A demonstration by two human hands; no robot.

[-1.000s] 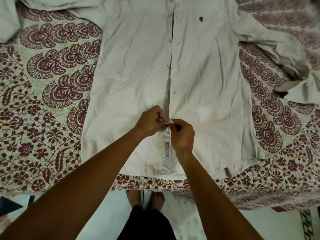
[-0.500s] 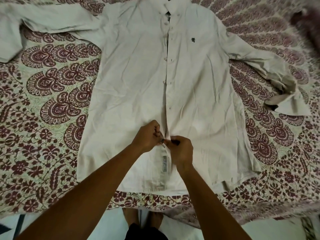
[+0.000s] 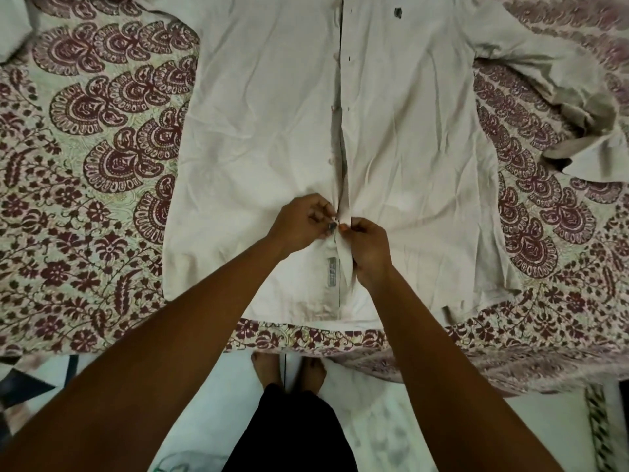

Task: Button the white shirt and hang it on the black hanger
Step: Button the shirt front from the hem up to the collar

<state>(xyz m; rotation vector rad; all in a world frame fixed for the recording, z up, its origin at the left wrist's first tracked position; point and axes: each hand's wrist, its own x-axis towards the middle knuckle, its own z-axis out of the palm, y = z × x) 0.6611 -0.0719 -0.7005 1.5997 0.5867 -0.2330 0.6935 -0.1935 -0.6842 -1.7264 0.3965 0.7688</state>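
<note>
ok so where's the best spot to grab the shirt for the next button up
Pinch the shirt at its two front edges, just above where the left hand and right hand pinch now. It lies flat with the opening running up the middle, so come in from each side: left on the button edge, right on the buttonhole edge.

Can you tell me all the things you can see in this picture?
shirt: one, white, spread front up on the bedspread.
logo: one, dark, on the shirt's chest.
label: one, grey, on the shirt's front strip near the hem.
bedspread: one, cream with maroon print, under the shirt.
floor: pale, at the bottom of the view.
garment: one, black, worn, bottom middle.
feet: two, bare, on the floor by the bed.
left hand: pinches the shirt's front opening.
right hand: pinches the opening's other edge.
</note>
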